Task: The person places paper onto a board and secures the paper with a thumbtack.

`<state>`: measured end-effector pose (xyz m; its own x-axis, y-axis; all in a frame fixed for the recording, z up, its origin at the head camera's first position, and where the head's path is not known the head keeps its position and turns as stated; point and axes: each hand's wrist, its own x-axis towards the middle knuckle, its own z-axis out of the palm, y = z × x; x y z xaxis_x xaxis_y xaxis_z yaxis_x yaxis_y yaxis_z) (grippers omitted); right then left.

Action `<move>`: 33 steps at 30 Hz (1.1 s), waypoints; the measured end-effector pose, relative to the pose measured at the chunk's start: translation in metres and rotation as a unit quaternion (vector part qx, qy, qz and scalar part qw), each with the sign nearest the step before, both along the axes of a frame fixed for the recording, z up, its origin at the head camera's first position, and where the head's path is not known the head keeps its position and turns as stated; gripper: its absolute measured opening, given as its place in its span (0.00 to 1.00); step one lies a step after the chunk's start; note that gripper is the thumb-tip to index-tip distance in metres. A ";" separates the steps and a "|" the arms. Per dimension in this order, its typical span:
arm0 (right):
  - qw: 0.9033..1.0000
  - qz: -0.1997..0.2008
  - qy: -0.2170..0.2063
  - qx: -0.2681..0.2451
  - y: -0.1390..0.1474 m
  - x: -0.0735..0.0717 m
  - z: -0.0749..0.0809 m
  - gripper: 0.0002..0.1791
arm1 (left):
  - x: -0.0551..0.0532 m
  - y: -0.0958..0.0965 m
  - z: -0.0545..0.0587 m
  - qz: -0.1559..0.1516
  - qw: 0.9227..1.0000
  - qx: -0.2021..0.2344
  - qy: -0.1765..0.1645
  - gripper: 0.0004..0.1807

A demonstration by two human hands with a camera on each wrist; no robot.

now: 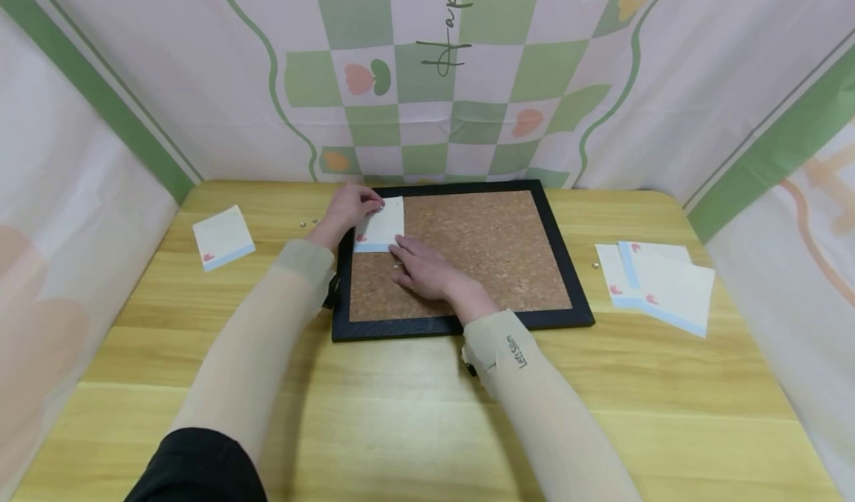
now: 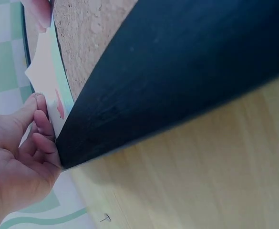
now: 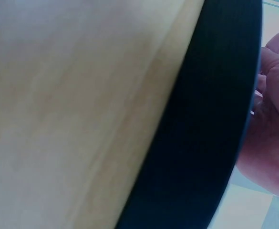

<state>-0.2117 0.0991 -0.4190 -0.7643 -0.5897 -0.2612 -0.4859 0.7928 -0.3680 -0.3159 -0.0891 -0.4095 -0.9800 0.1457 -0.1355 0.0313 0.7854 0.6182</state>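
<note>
A cork board (image 1: 487, 249) in a black frame (image 1: 461, 327) lies on the table. At its upper left corner is a white note card (image 1: 384, 223) with a blue lower edge and a small pink print. My left hand (image 1: 349, 209) reaches over the frame's left side, and its thumb and fingers pinch what looks like a thumbtack at the card's top. The left wrist view shows those fingertips (image 2: 38, 98) against the card. With fingers extended, my right hand (image 1: 430, 268) touches the card's lower right corner. A small shiny thing (image 1: 397, 266), perhaps a thumbtack, shows by its fingers.
One similar card (image 1: 223, 238) lies left of the board. Several overlapping cards (image 1: 675, 287) lie to the right, beside a small thumbtack (image 1: 596, 265). More thumbtacks (image 1: 303, 225) rest left of the frame. A patterned curtain (image 1: 427, 116) hangs behind the table (image 1: 401, 413).
</note>
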 end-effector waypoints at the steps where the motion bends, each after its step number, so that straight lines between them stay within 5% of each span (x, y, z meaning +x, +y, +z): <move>1: 1.000 0.000 0.001 -0.001 0.000 0.000 0.000 0.34 | 0.000 0.000 0.001 0.002 1.000 0.000 -0.001 0.12; 33: 1.000 0.001 0.011 0.002 0.000 0.001 -0.001 0.34 | 0.001 0.007 0.003 0.058 0.998 0.005 -0.026 0.11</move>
